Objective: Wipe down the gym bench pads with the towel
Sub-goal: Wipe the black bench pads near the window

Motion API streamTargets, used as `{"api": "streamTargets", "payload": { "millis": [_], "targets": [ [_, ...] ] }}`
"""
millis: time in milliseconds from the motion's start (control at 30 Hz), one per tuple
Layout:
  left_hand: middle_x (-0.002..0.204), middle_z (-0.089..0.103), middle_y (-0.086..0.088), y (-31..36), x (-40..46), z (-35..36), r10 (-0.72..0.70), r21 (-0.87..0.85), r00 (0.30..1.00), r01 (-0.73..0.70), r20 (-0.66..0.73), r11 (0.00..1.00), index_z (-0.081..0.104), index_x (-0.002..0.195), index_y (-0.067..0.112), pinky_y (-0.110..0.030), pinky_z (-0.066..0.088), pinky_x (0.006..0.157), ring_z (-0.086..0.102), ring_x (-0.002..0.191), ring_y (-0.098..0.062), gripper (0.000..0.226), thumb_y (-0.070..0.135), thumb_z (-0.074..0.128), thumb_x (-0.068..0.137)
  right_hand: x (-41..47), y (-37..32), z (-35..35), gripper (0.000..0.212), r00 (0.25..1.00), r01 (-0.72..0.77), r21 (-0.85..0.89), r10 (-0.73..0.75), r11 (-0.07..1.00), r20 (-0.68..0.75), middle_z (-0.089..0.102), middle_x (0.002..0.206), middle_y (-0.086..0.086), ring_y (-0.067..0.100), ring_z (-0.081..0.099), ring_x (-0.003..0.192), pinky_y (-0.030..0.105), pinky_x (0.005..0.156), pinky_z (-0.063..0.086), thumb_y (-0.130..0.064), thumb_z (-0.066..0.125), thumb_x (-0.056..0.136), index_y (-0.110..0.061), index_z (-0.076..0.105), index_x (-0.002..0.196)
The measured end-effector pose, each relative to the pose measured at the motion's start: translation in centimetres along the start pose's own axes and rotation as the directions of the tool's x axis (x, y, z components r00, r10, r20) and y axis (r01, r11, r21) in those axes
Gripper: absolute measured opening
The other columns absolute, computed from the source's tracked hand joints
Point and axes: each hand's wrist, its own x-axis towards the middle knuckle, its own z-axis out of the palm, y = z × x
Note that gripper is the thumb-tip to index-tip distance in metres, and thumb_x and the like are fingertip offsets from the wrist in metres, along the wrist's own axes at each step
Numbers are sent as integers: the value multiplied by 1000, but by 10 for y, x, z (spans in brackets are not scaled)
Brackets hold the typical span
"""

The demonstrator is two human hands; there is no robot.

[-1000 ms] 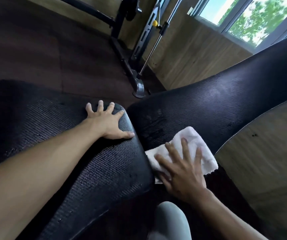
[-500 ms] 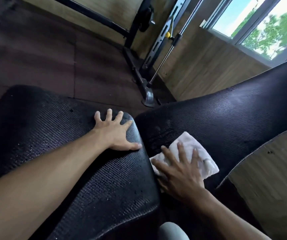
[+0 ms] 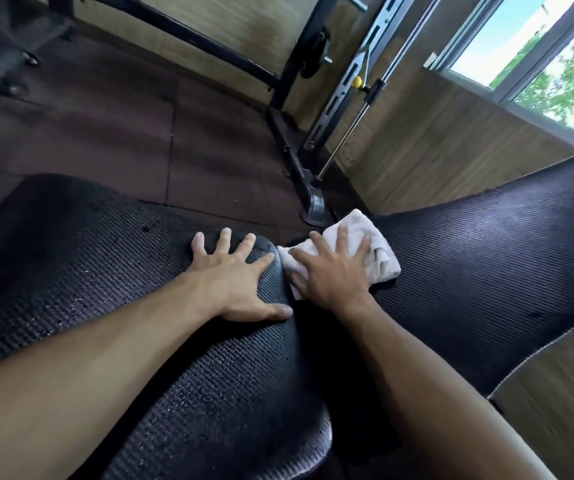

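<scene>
Dark rubber floor tiles (image 3: 112, 133) meet a wood-grain wall (image 3: 427, 140) under a bright window (image 3: 535, 60), with a black steel rack (image 3: 299, 109) standing beside it. Two black, ribbed, rounded pads fill the foreground: the seat pad (image 3: 105, 271) and the back pad (image 3: 486, 258). The left hand (image 3: 237, 282) rests flat on the seat pad, grip released. The right hand (image 3: 334, 271) presses flat, fingers spread, on the crumpled white towel (image 3: 379, 254) at the back pad's near end.

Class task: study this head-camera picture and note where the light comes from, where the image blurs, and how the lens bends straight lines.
Head view: daylight enters through the bright, overexposed window at upper right; a soft sheen lies on the black ribbed back pad; the right edge smears with motion blur; the wide lens bows the black metal rack frame; the white folded towel and both hands look fairly sharp.
</scene>
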Motion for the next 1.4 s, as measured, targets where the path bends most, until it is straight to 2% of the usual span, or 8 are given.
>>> {"api": "streamTargets", "payload": {
  "millis": [267, 533, 767, 900, 967, 1067, 1233, 1400],
  "targets": [
    [165, -15, 1, -1, -1, 1, 3, 7, 1000, -3, 22, 1000, -2, 154, 44, -68, -7, 113, -15, 150, -36, 111, 100, 26, 63, 30, 5, -1, 50, 999, -49, -3, 49, 999, -9, 47, 145, -5, 46, 17, 147, 80, 105, 7, -74, 31, 94, -49, 53, 132],
    [163, -22, 3, -5, 1, 3, -1, 8, 1000, 0, 28, 1000, -8, 153, 45, -67, -10, 112, -21, 149, -33, 111, 102, 21, 62, 48, 78, -33, 51, 956, -290, 65, 293, 955, -33, 63, 120, -3, 34, 43, 130, 73, 103, 24, -72, 32, 91, -40, 68, 108],
    [161, -26, 7, -6, 4, 7, -2, -3, 999, 2, 48, 1000, -12, 152, 49, -67, -9, 113, -23, 148, -30, 116, 105, 14, 55, -9, 174, -52, 59, 884, -459, 44, 461, 887, -78, 51, 139, -13, 35, 24, 144, 74, 98, 16, -79, 22, 92, -43, 55, 125],
    [161, -27, 7, -5, 3, 7, -4, -8, 999, 4, 47, 1000, -12, 152, 48, -66, -9, 113, -23, 148, -30, 114, 105, 14, 56, -38, 195, -57, 65, 870, -486, 23, 486, 874, -85, 43, 146, -14, 36, 22, 146, 76, 106, 15, -77, 10, 94, -43, 47, 136],
    [161, -26, 6, -3, 2, 6, -3, -14, 998, 4, 55, 1000, -12, 152, 48, -66, -8, 114, -23, 148, -31, 113, 103, 15, 58, -53, 198, -57, 60, 822, -564, 80, 568, 822, -37, 37, 152, -11, 41, 13, 148, 80, 101, 17, -78, 16, 94, -47, 41, 139],
    [162, -25, 6, -4, 2, 3, -3, -17, 998, 4, 58, 1000, -10, 152, 48, -66, -7, 114, -21, 149, -31, 114, 104, 14, 56, -82, 189, -51, 66, 816, -576, 21, 577, 817, -29, 38, 152, -9, 43, 18, 145, 81, 95, 21, -80, 1, 91, -51, 39, 137],
    [164, -20, 4, -1, -1, 1, -6, 8, 1000, 5, 28, 1000, -7, 153, 47, -66, -2, 114, -15, 150, -33, 116, 104, 13, 55, -137, 143, -42, 51, 799, -570, 137, 586, 810, -139, 39, 144, -8, 44, 15, 145, 78, 96, 32, -74, 27, 91, -45, 47, 128],
    [165, -17, 2, -2, -1, 0, 3, 0, 1000, -3, 21, 1000, -4, 155, 45, -67, -2, 113, -14, 150, -35, 116, 103, 16, 56, -157, 98, -28, 42, 815, -554, 115, 565, 825, -128, 41, 148, -7, 45, 17, 147, 82, 99, 25, -69, 45, 92, -46, 55, 126]
  ]
}}
